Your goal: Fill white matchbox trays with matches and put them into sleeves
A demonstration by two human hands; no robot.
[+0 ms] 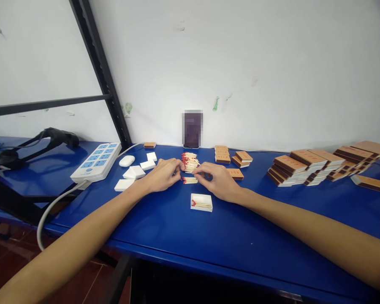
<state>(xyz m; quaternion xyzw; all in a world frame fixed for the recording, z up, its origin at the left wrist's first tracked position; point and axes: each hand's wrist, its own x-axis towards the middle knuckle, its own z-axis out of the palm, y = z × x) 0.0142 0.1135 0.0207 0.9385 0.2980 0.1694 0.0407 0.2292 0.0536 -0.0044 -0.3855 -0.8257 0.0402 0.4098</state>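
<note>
Between my two hands lies a pile of wooden matches (pixel 190 162) with red heads, on the blue table. A smaller row of matches (pixel 190 180) lies just in front of it. My left hand (pixel 165 175) is closed at the red-headed end, its curled fingertips against the matches. From the other side, my right hand (pixel 218 182) pinches at the plain ends, thumb and forefinger together; how many matches it has is too small to tell. Nearer to me stands an open white matchbox tray (pixel 205 198) with a few matches inside.
White matchbox trays (pixel 135 172) lie left, beside a white earbud case (pixel 126 161) and a power strip (pixel 96 162). Matchboxes (pixel 221 153) and long stacks of matchboxes (pixel 307 162) stand right. A blurred-out phone-like object (pixel 192 128) leans on the wall. A black headset (pixel 50 139) lies far left.
</note>
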